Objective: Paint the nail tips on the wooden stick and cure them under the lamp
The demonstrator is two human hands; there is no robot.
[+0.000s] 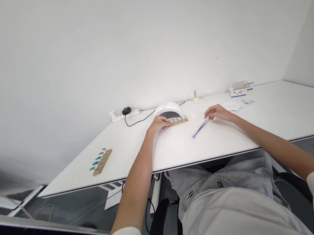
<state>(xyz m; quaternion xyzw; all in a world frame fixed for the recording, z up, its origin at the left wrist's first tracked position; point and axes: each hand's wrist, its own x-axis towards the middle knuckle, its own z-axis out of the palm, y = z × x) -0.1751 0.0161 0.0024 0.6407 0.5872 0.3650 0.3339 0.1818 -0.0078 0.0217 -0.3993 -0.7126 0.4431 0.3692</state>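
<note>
My left hand [160, 123] is closed on the left end of a narrow wooden nail tip stand [178, 122]. Several clear or pale tips stand in a row along it, just in front of a white nail lamp [168, 110]. To the right, the fingers of my right hand [215, 113] are bent together at the upper end of purple tweezers [200, 129]. The tweezers slant down to the left over the white table. Beside those fingers lie tiny bits [213, 121], too small to name.
A second wooden stand [102, 162] with teal tips lies at the table's left. Along the wall are a power strip [125, 115] with a black adapter [126, 110], a small bottle [195, 97] and boxes [238, 89]. Papers [232, 106] lie behind my right hand.
</note>
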